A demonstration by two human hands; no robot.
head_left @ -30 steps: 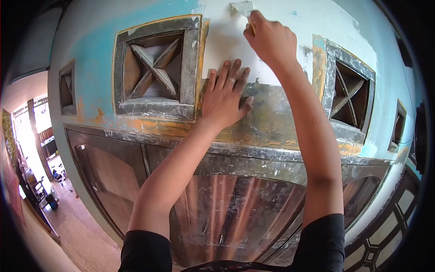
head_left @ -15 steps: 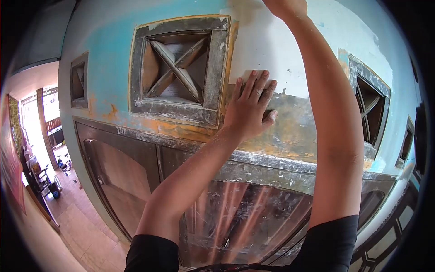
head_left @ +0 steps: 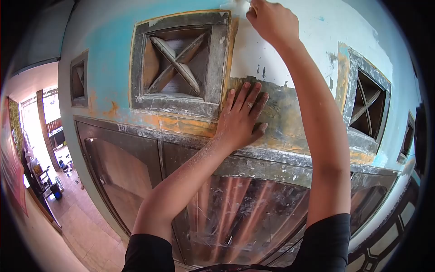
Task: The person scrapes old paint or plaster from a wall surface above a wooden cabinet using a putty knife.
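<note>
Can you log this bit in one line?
left hand: open, against dark patch | right hand: raised by white patch, gripping tool mostly out of frame

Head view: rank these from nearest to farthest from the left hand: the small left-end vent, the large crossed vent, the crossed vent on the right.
From the left hand, flat on the wall:
1. Large crossed vent, just left.
2. Crossed vent on the right, past the right forearm.
3. Small left-end vent, beyond the large one.
</note>
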